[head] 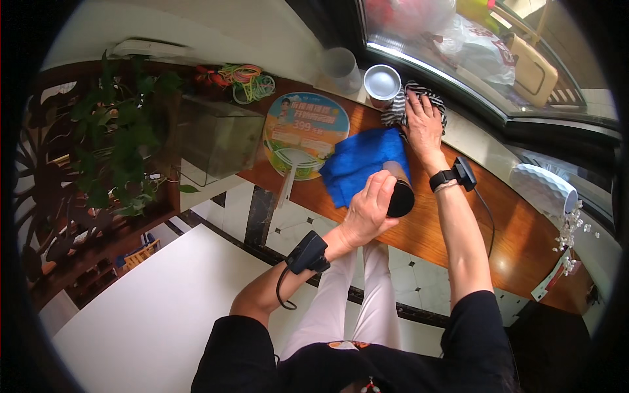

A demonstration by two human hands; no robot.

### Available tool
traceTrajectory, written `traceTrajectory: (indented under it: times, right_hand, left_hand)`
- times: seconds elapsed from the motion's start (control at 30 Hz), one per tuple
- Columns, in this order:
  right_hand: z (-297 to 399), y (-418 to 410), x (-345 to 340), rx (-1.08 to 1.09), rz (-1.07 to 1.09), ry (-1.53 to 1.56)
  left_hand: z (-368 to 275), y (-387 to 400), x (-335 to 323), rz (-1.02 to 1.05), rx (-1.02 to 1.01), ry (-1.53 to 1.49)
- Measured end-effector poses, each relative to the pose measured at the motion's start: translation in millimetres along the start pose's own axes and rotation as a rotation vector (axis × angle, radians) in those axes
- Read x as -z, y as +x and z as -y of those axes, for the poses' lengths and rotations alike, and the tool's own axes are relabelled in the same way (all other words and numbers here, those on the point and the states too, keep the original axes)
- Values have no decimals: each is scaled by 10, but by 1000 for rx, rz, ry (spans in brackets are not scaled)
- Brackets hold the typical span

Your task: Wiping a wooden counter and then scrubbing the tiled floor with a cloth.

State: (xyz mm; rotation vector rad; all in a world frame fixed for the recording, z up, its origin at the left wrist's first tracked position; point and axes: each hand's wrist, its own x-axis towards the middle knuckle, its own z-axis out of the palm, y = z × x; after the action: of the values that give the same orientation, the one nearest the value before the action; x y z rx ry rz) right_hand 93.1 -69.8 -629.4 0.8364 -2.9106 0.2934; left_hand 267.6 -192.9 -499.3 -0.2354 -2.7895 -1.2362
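My left hand (pixel 369 210) is wrapped around a cylindrical container (pixel 402 199) with a black end facing me, tilted above the table. Its far end is paler and partly covered by my fingers. Beneath it a crumpled blue cloth (pixel 361 152) lies on the brown wooden tabletop (pixel 432 206). My right hand (pixel 422 127) reaches farther off and presses on a bunched black-and-white striped cloth (pixel 392 114) at the window sill; the palm hides part of that cloth. Just left of the striped cloth stands a round container with a pale lid (pixel 382 82).
A translucent cylinder (pixel 340 71) stands on the sill. A printed hand fan (pixel 307 130), coloured cords (pixel 245 81), a glass tank (pixel 221 132) and a leafy plant (pixel 118 137) are leftward. At right lies a white vase (pixel 543 189) with beaded sprays. A window frame (pixel 442 81) borders the sill.
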Motion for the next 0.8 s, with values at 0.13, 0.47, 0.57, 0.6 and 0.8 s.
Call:
traceTrajectory:
  times: [0.13, 0.47, 0.57, 0.6, 0.8]
  right_hand:
    - [-259, -207, 170, -13, 47, 47]
    - [-142, 86, 275, 136, 138, -4]
    - [-83, 82, 161, 74, 108, 13]
    - [-76, -2, 144, 69, 115, 24]
    - [-457, -923, 330, -219, 46, 14]
  left_hand:
    - [-49, 15, 22, 5, 21, -19]
    - [-8, 129, 29, -92, 45, 24]
    - [-30, 209, -1, -106, 35, 34]
    - [-32, 213, 29, -110, 50, 38]
    - [-20, 416, -23, -118, 39, 27]
